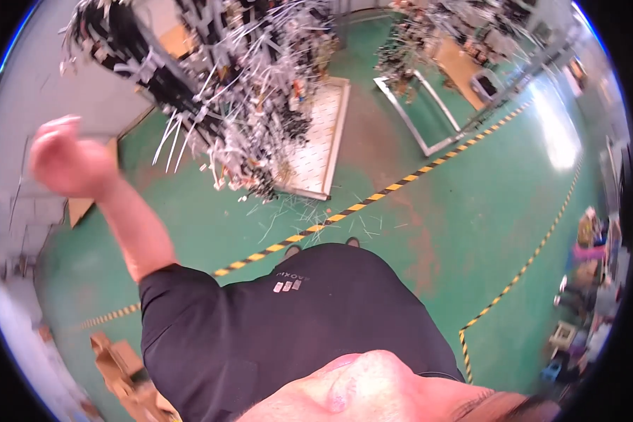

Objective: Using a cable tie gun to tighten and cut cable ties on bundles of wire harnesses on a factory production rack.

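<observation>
My left hand (67,158) is raised at the left, out to the side of the hanging cable bundles. It is smeared by motion and looks curled, but its fingers do not show clearly enough to tell what, if anything, is in them. My right hand is out of view. Closest to the left hand are thick black cable bundles (172,88) with many white ties and small connectors. Their loose ends hang in a dense tangle (260,133) over a white-rimmed panel (338,133).
A second cable cluster (408,49) hangs at the far right above a white frame (436,145). Black-and-yellow tape (373,198) crosses the green floor, with cut tie ends (288,211) strewn beside it. Cardboard (119,366) lies lower left; assorted items (566,334) line the right side.
</observation>
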{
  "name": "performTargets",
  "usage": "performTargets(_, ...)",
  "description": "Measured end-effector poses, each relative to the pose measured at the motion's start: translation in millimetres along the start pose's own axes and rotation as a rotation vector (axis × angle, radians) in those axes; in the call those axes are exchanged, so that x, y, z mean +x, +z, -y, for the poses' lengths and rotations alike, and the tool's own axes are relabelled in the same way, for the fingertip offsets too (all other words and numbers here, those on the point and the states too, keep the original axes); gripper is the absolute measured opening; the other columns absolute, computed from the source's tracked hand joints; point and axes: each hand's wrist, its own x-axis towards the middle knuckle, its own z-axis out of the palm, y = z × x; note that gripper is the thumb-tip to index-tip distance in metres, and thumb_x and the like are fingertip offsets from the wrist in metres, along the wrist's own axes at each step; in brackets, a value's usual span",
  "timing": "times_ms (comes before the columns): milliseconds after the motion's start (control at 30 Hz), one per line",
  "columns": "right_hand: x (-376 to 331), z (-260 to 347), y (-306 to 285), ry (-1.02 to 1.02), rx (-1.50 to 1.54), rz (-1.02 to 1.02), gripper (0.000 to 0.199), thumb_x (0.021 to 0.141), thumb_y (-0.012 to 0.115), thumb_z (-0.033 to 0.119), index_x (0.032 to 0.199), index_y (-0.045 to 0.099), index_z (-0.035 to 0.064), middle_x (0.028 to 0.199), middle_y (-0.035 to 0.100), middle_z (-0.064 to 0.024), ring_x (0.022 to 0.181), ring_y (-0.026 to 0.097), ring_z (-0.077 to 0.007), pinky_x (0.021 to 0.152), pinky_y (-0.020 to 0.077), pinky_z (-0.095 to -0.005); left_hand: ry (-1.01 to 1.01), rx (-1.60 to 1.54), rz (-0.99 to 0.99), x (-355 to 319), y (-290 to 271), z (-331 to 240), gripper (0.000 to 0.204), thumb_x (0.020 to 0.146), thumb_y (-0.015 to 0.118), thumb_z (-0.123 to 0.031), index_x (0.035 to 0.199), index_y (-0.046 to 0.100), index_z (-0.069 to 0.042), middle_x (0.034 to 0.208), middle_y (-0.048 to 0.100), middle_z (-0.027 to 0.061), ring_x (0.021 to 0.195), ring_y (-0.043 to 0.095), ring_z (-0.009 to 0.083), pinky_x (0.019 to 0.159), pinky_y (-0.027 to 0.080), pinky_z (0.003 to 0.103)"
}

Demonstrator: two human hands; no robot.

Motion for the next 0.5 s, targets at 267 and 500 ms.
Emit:
performTargets(267, 83, 67, -46, -0.046, -0.312, 0.201, 0.016, 0.081, 0.079, 0.01, 0.079, 0.063, 0.0067, 0.069, 0.06, -0.0027, 0.057, 0.056, -0.0178, 0.053, 0.0418, -0.0375, -0.385, -0.687, 0.155, -44, 164, -287, 0.022, 0.102, 0.076, -0.025, 0.093, 0.077, -0.005, 0.083, 0.073, 0.0077, 0.062, 0.069, 0.0196, 0.05, 0.054, 0.028)
performTargets(500, 149, 117, -35, -0.137, -0.255, 0.282, 0.015, 0.081, 0.077, 0.009, 0.079, 0.062, 0.0073, 0.067, 0.058, -0.002, 0.058, 0.056, -0.0174, 0.055, 0.0414, -0.0377, -0.378, -0.297, 0.094, -19, 144, -312, 0.018, 0.094, 0.065, -0.017, 0.085, 0.078, -0.008, 0.076, 0.072, 0.0052, 0.062, 0.068, 0.0173, 0.052, 0.05, 0.028)
